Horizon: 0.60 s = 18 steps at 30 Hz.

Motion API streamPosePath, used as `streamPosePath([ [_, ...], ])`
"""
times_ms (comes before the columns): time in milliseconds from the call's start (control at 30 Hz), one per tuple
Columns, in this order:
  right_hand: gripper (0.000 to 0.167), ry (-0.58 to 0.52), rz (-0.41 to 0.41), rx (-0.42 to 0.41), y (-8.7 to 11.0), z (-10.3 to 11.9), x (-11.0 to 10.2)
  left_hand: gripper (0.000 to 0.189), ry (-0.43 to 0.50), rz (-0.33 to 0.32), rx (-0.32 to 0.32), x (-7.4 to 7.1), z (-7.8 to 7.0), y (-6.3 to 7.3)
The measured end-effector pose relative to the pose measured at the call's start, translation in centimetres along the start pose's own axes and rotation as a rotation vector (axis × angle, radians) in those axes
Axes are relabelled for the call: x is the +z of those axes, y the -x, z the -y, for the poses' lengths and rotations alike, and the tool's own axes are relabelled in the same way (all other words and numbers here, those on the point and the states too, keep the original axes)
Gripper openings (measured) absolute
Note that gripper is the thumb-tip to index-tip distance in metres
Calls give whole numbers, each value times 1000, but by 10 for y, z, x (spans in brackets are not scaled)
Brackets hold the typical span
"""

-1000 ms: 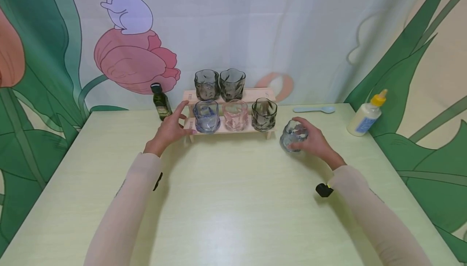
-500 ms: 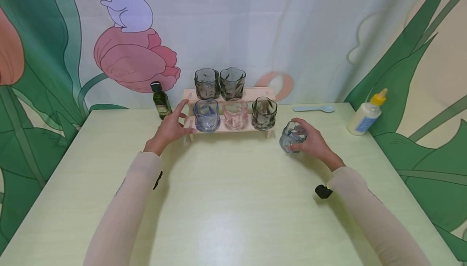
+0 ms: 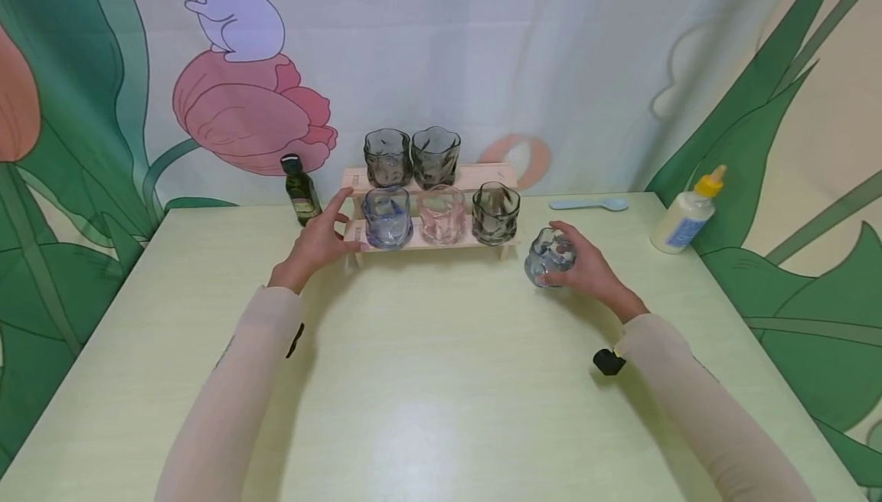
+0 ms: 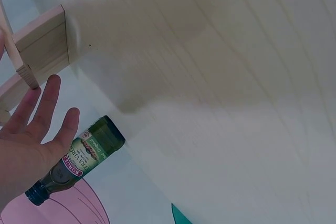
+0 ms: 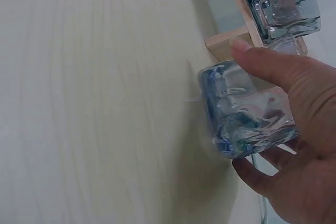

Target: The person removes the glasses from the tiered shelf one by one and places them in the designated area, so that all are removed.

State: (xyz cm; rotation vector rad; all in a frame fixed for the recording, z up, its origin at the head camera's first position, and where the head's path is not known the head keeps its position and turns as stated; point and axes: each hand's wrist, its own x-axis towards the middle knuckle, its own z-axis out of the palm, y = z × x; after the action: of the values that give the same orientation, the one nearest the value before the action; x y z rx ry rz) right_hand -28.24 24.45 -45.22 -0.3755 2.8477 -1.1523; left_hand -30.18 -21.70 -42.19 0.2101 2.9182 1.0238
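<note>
One clear glass (image 3: 540,259) is clamped in the right hand (image 3: 594,266), thumb to one side and fingers to the other, near the front of the right end of the rack (image 3: 488,176). Whether its base touches the tabletop (image 3: 413,349) cannot be told. Left hand (image 3: 315,240): at the rack's left end, fingers extended and spread, a fingertip touching the wood in the left wrist view. Hands stand well apart, the rack between them. Rack contents: at the rear, raised, two grey glasses (image 3: 387,159) side by side; in front, left to right, a blue glass (image 3: 388,219), a pink glass (image 3: 442,216) and a third grey glass (image 3: 495,215). Just beside the left hand, a green bottle (image 3: 301,192); beyond the right hand, a spoon (image 3: 588,204) and a white bottle (image 3: 684,219). Against half a second earlier: the scene sits slightly farther left in the head view; relative to the rack, both hands and the clear glass hold practically the same positions, and the five racked glasses are unchanged.
</note>
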Motion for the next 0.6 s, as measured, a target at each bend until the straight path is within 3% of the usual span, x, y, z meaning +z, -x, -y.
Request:
streamPosePath([
  [100,106,29,18,-22,-3,4,-6,103,4,-2,0,0,0,1],
  [333,103,-19,46,-66,-14,24,-30,103,18,4,-3,0,1,0],
  [600,103,-5,32,-88,-32,50,-51,104,13,2,-6,0,0,0],
])
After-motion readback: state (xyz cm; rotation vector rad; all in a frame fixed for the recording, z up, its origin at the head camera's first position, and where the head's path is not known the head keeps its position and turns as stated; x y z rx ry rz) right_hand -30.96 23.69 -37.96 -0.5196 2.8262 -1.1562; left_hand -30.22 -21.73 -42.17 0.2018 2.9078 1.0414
